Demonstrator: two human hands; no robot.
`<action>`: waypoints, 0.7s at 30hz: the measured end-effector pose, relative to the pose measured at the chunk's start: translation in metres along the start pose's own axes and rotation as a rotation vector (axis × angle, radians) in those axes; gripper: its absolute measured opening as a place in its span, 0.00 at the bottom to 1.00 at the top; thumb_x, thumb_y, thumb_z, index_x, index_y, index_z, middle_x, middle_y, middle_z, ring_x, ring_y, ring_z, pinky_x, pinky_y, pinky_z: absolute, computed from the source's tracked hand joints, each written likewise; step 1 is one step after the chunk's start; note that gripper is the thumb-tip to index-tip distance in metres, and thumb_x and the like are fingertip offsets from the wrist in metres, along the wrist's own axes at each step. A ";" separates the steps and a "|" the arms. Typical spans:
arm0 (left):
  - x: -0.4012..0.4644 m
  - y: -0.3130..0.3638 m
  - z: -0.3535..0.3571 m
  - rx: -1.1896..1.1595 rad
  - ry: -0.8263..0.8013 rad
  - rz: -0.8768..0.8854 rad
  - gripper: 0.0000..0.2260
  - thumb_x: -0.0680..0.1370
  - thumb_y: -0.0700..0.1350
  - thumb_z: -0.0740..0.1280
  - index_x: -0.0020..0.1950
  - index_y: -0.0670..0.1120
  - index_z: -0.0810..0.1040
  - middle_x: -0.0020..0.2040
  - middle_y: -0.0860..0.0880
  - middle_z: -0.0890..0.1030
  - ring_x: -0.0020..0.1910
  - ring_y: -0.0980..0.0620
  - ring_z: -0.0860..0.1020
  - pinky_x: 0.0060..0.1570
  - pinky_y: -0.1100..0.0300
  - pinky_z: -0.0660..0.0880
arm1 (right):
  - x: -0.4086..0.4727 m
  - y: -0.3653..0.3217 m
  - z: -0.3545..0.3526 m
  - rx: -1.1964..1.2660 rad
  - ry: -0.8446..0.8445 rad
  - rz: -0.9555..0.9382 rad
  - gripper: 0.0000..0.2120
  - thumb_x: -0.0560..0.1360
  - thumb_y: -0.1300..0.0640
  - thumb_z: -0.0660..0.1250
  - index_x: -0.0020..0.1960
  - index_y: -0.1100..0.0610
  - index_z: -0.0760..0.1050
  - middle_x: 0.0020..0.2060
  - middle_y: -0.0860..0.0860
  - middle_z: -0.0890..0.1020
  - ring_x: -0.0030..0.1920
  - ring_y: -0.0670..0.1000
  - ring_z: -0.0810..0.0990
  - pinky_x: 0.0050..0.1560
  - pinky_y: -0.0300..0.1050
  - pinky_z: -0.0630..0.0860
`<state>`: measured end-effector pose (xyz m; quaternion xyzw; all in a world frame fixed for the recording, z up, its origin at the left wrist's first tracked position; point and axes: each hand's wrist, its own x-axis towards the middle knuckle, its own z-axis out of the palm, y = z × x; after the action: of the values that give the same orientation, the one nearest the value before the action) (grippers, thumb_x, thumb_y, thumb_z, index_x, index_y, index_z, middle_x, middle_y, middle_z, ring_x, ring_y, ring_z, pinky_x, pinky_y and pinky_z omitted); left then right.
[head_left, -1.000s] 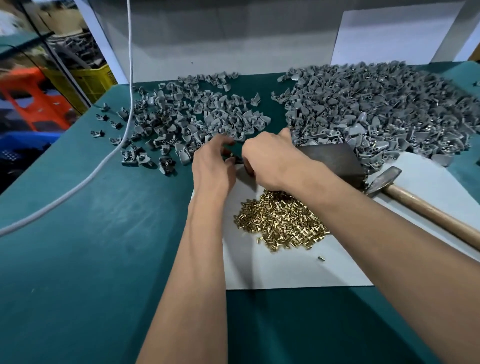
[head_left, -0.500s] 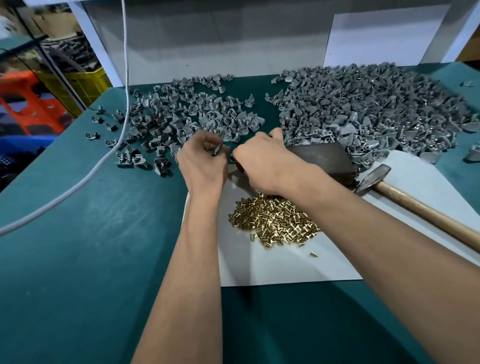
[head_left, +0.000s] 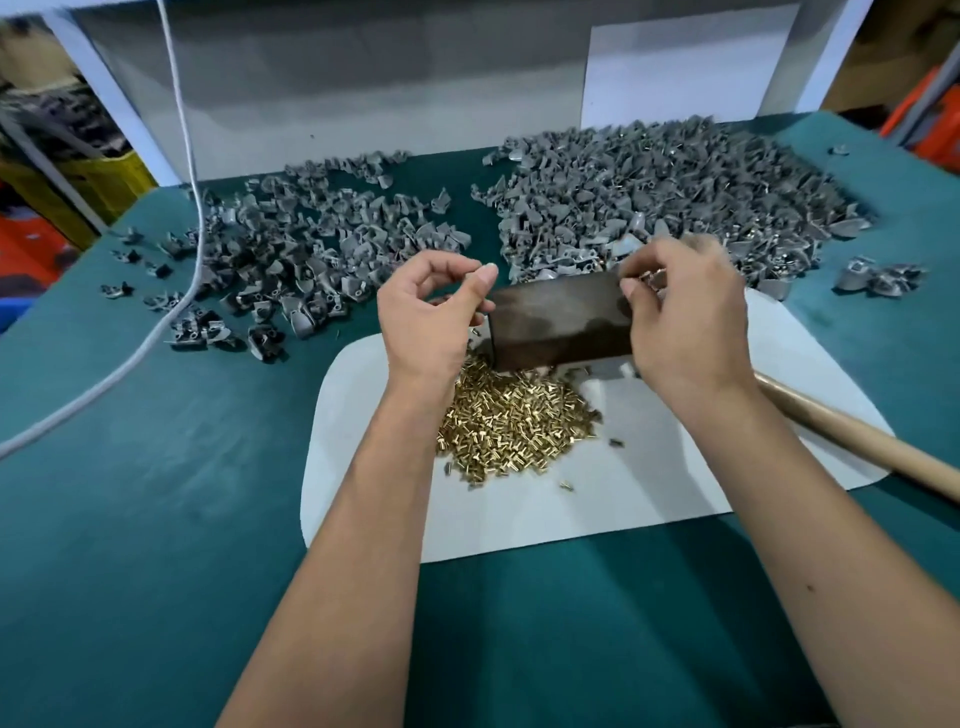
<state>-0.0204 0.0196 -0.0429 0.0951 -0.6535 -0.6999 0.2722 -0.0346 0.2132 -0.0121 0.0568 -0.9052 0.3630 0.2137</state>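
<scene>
Right now my right hand pinches a small grey piece between thumb and fingertips, just above the far corner of the dark metal block. Blur hides how the piece is turned, though a glint of brass shows on it. I judge the block serves as an anvil, so the piece is held there ready to be set down on something hard.

Across the block, my left hand hovers with fingers loosely curled and thumb out. I see nothing between them, so it looks free to fetch.

Below the left wrist, nearer to me than either hand, lies the heap of brass rivets, a short reach for both. It sits on a white sheet, probably so that strays show up and do not roll off.

A wooden hammer handle runs out from under my right forearm, its head hidden, parked where that hand can drop onto it.

Beyond the right hand spreads the thick pile of grey pieces, and beyond the left a thinner scatter. Kept apart, they are likely stock and finished work, though I cannot tell which is which.
</scene>
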 end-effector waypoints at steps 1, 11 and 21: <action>-0.001 0.000 0.002 -0.026 -0.028 -0.016 0.06 0.75 0.36 0.76 0.43 0.44 0.82 0.39 0.44 0.85 0.32 0.49 0.81 0.34 0.60 0.77 | 0.000 0.002 0.000 0.040 -0.009 0.019 0.06 0.80 0.62 0.68 0.54 0.56 0.81 0.56 0.52 0.75 0.54 0.55 0.80 0.63 0.52 0.76; -0.007 0.008 0.005 -0.175 -0.202 -0.060 0.09 0.79 0.28 0.67 0.55 0.37 0.81 0.49 0.39 0.86 0.46 0.47 0.85 0.49 0.57 0.82 | -0.005 0.007 -0.003 0.033 0.064 -0.118 0.07 0.77 0.62 0.71 0.52 0.54 0.85 0.49 0.53 0.83 0.52 0.54 0.80 0.56 0.48 0.75; -0.012 0.013 0.007 -0.025 -0.404 0.056 0.18 0.72 0.29 0.75 0.61 0.39 0.82 0.55 0.39 0.86 0.58 0.38 0.83 0.65 0.41 0.77 | -0.017 -0.009 0.003 0.349 -0.032 -0.241 0.05 0.75 0.62 0.74 0.50 0.57 0.85 0.44 0.47 0.86 0.47 0.44 0.83 0.52 0.41 0.80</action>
<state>-0.0102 0.0314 -0.0318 -0.0689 -0.6884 -0.7050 0.1558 -0.0176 0.2034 -0.0154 0.2065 -0.8185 0.4852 0.2279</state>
